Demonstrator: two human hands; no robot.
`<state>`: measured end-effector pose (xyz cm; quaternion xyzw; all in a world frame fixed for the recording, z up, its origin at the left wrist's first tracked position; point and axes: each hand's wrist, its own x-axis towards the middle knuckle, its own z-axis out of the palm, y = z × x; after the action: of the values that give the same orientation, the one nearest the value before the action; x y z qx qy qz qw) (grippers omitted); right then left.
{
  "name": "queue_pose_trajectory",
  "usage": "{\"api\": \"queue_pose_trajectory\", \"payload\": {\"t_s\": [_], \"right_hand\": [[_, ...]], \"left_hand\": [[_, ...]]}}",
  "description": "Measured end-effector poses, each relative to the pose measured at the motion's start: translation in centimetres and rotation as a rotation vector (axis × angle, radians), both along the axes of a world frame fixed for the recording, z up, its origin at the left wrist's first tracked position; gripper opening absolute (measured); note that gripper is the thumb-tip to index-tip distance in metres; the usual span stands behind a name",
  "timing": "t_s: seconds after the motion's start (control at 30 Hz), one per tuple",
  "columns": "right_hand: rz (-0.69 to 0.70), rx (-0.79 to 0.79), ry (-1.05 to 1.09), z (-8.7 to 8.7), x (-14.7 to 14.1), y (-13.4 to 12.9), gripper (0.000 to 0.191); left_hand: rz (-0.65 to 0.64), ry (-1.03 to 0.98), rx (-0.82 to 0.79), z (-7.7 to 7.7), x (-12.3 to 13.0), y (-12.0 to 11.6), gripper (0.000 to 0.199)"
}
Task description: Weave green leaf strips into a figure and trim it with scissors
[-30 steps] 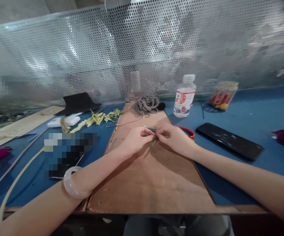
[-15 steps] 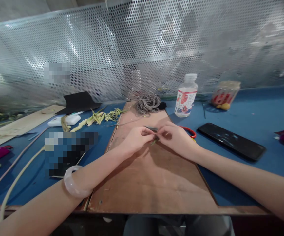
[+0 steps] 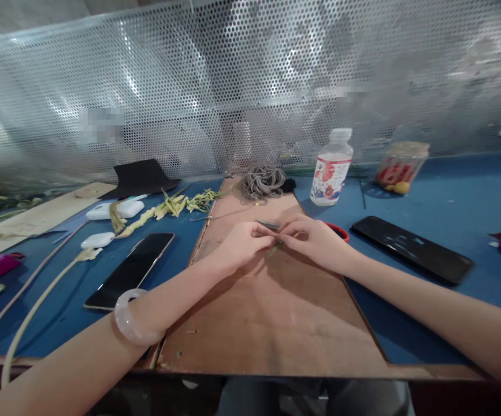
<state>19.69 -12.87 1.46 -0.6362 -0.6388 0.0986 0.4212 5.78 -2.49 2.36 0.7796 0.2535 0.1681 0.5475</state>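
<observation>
My left hand (image 3: 245,242) and my right hand (image 3: 308,240) meet over the wooden board (image 3: 271,323), their fingertips pinched together. Between them shows a small greenish piece (image 3: 275,248), thin and leafy; its exact kind is too small to make out. Both hands are closed on it. Just behind the fingers lies a pair of scissors, its red handle (image 3: 337,231) partly covered by my right hand. A coil of grey cord (image 3: 262,182) rests at the board's far end.
To the right stand a labelled bottle (image 3: 331,169), a jar (image 3: 401,166) and a dark phone (image 3: 411,248). On the left lie another phone (image 3: 131,271), white chargers with cables (image 3: 98,240), and yellow-green braided strips (image 3: 167,207). A perforated metal screen (image 3: 250,86) closes off the back.
My fingers have shifted slightly around the small greenish piece, with my right fingers drawn closer together. The view has moved a little; the other things lie as before.
</observation>
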Motion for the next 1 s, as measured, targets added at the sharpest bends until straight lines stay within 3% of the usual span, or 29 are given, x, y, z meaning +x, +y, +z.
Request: {"api": "queue_pose_trajectory", "payload": {"t_s": [0.33, 1.0], "right_hand": [[0.019, -0.042, 0.079, -0.58, 0.34, 0.40, 0.010], [0.012, -0.104, 0.053, 0.00, 0.39, 0.24, 0.012]], "left_hand": [[0.011, -0.005, 0.002, 0.01, -0.13, 0.00, 0.016], [-0.021, -0.006, 0.011, 0.29, -0.28, -0.04, 0.016]]}}
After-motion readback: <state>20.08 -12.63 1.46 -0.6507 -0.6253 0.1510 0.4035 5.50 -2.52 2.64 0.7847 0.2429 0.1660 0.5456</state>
